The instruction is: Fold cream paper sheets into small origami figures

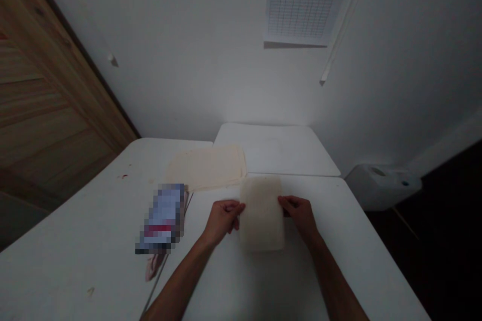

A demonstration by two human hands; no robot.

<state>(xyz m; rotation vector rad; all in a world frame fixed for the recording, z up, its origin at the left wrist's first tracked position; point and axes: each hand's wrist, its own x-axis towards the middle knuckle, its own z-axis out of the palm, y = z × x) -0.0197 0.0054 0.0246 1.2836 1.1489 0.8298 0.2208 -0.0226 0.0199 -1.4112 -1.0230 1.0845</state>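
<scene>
White tabletop (301,276) meets a pale wall (188,60) in my remote view. My left hand (224,220) pinches the left edge of a rounded cream sheet (261,215); my right hand (300,210) pinches its right edge. Beyond and left of that sheet lie layered cream sheets (207,165); left of it, a pixelated item (163,218). One sheet is being handled, others lie unheld; how many are finished, I can't tell.

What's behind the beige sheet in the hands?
White tabletop shows around the beige sheet, and flat beige layers lie beyond its upper left corner. Whatever is directly behind the sheet is covered.
</scene>
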